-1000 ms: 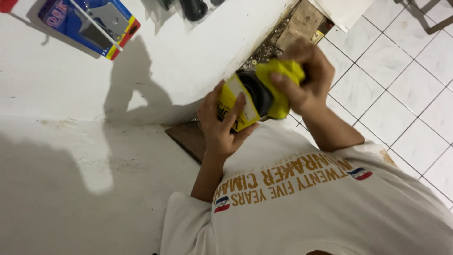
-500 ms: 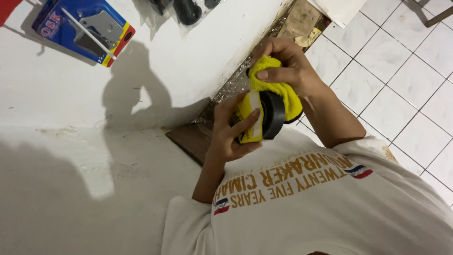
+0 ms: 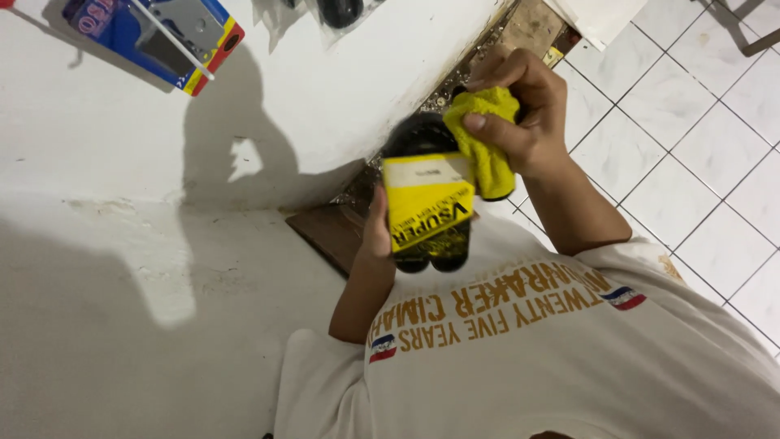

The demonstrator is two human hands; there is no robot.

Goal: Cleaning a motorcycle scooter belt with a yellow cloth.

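My left hand [image 3: 376,230] grips a black packaged item with a yellow label card [image 3: 428,199], held upright in front of my chest. My right hand [image 3: 524,114] clutches a yellow cloth [image 3: 486,134] and presses it against the upper right side of the black item. Most of my left hand is hidden behind the package; only the thumb side shows. My white printed shirt [image 3: 552,366] fills the lower right.
A blue and red blister pack [image 3: 158,36] hangs on the white wall [image 3: 122,244] at the upper left. A black item in a clear bag [image 3: 337,10] hangs further right. White floor tiles [image 3: 699,146] lie to the right, and a brown board [image 3: 329,232] sits behind my left hand.
The package has turned so its yellow label faces me. My right hand with the cloth has shifted from over the top to the item's upper right side.
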